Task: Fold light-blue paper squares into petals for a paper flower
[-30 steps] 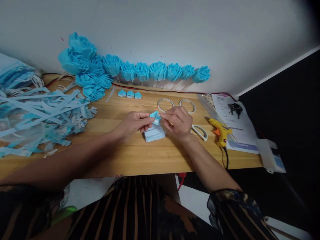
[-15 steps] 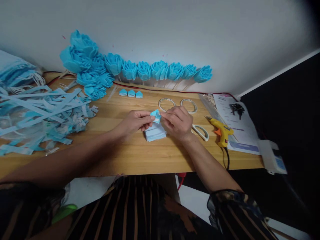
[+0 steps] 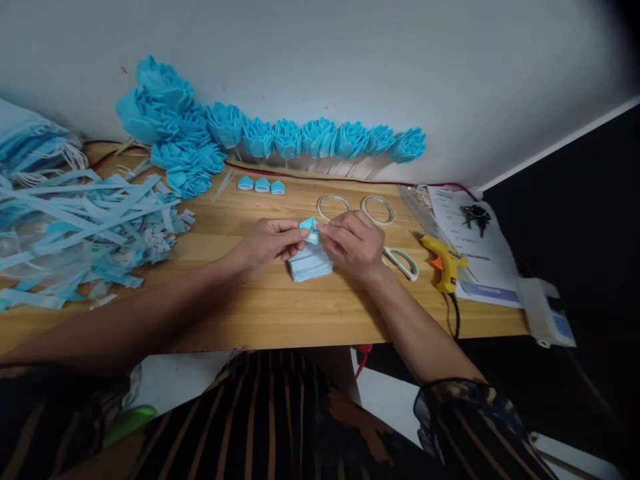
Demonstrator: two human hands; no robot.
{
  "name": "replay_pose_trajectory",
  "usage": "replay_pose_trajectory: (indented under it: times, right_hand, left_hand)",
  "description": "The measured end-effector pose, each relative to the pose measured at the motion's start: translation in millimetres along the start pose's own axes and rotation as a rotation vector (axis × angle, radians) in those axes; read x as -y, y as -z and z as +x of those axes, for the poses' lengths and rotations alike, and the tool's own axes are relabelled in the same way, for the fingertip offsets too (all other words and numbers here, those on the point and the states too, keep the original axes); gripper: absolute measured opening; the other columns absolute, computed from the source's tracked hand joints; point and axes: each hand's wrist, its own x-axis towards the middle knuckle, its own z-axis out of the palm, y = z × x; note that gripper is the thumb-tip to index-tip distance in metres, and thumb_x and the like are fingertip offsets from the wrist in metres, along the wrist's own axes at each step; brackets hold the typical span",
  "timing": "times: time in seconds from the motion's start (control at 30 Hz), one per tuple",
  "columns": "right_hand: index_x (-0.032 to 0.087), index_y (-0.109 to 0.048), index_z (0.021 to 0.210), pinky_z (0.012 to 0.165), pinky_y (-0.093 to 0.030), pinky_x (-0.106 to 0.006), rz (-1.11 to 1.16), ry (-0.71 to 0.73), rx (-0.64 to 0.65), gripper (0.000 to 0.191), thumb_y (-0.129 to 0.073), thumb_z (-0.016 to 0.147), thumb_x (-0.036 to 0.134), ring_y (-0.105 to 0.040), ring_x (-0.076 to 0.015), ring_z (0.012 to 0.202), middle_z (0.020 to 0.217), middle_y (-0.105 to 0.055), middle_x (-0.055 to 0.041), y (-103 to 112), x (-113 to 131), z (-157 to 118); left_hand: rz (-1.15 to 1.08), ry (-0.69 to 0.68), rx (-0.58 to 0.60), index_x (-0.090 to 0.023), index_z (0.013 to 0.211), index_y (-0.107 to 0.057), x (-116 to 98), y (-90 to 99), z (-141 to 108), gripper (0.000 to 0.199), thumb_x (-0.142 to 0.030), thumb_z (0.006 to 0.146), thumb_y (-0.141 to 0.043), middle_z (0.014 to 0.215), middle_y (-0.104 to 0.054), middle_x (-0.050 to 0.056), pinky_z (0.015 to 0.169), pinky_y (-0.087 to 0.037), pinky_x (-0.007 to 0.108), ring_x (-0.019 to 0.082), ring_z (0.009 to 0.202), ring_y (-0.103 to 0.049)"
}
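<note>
Between my two hands is a small folded piece of blue fabric (image 3: pixel 311 229) with a white strip on it. My left hand (image 3: pixel 280 238) pinches its left side between thumb and fingers. At its right edge, my right hand (image 3: pixel 356 241) has its fingertips closed on the same piece. Just below lies a stack of pale blue fabric squares (image 3: pixel 310 263), partly covered by the hands. Three folded blue petals (image 3: pixel 261 185) sit in a row farther back. Scissors with a white handle (image 3: pixel 401 264) rest beside my right hand, their blades hidden under it.
Two tape rolls (image 3: pixel 379 210) lie behind my right hand. A yellow glue gun (image 3: pixel 447 262) and a printed sheet (image 3: pixel 470 247) with keys (image 3: pixel 475 219) are to the right. Blue fabric flowers (image 3: pixel 319 137) line the wall. Cut strips (image 3: pixel 90 227) heap at the left.
The blue piece has been folded or turned slightly between my fingers, its pointed top now looking flatter. Both hands keep nearly the same place.
</note>
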Motion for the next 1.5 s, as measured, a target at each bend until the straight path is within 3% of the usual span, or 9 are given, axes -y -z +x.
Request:
replay_pose_trajectory:
  times: [0.23,0.47,0.97,1.27,1.5]
  right_hand:
    - [0.027,-0.072,0.103,0.067,-0.049,-0.034,0.044,-0.031,0.008,0.014,-0.063,0.096,0.018,-0.063,-0.0172,0.077,0.084,-0.072,-0.0015,-0.1,0.4,0.4]
    - [0.025,-0.069,0.101,0.069,-0.049,-0.033,0.126,-0.086,-0.148,0.013,-0.065,0.094,0.014,-0.064,-0.0157,0.076,0.082,-0.071,0.0003,-0.2,3.4,6.7]
    - [0.028,-0.073,0.104,0.070,-0.048,-0.036,0.081,-0.095,-0.010,0.017,-0.062,0.096,0.018,-0.062,-0.0186,0.078,0.084,-0.071,-0.0020,-0.5,1.7,0.3]
    - [0.028,-0.075,0.101,0.069,-0.049,-0.037,0.105,-0.116,0.065,0.015,-0.061,0.097,0.023,-0.062,-0.0186,0.076,0.086,-0.073,-0.0030,0.0,2.4,1.6]
    - [0.026,-0.073,0.105,0.071,-0.051,-0.036,0.157,-0.062,0.042,0.017,-0.062,0.096,0.017,-0.065,-0.0189,0.080,0.089,-0.075,-0.0032,-0.7,2.9,3.4]
  left_hand:
    - [-0.002,0.018,-0.008,-0.014,0.069,-0.067,-2.7,-1.1,-0.7,0.025,-0.024,0.092,-0.069,0.061,-0.061,-0.002,0.051,-0.036,0.018,0.004,0.052,-0.050]
    - [0.081,0.030,-0.049,-0.014,0.065,-0.067,-3.8,-0.4,-0.7,0.027,-0.025,0.090,-0.070,0.057,-0.058,-0.001,0.048,-0.032,0.018,0.005,0.050,-0.048]
    - [0.048,0.004,-0.026,-0.015,0.067,-0.067,-2.7,-0.3,-1.0,0.026,-0.033,0.083,-0.077,0.060,-0.060,-0.001,0.049,-0.034,0.019,0.006,0.052,-0.049]
    - [0.018,0.036,-0.025,-0.015,0.067,-0.067,-6.7,-2.9,-2.9,0.024,-0.025,0.088,-0.073,0.061,-0.061,-0.001,0.051,-0.035,0.019,0.005,0.053,-0.049]
    - [-0.023,0.079,-0.033,-0.013,0.067,-0.066,-8.7,-4.2,-2.9,0.027,-0.023,0.092,-0.068,0.060,-0.060,-0.001,0.050,-0.032,0.020,0.005,0.052,-0.048]
